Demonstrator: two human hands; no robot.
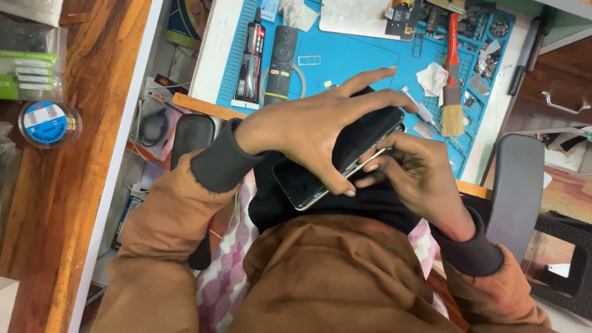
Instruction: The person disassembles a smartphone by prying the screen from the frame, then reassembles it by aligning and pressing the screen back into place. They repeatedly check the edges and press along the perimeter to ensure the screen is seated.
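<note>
Left hand lies over a dark smartphone, thumb and fingers spread and curled round its edges, grasping it from above. One phone is in hand: a slim black slab with a glossy face and a thin pale metal rim, tilted so that its near-left corner points toward the lap. It is held above the lap, just near of the blue work mat.

Far left, on the wooden surface: one round clear tub with a blue label and one packet of green-and-white strips.

On the mat, left to right: one black tube with red markings, one black remote control lying over one loop of pale wire, one small metal frame, one white crumpled cloth, one syringe-like applicator, one brush with a red handle and tan bristles. Small metal parts sit in the mat's far-right compartments; their count cannot be told.

Right hand meets the phone's right long edge, fingertips pinched against the pale rim, gripping the edge; whether a tool is between them cannot be told.

Both sleeves are brown with dark cuffs. One black chair armrest shows on each side.
</note>
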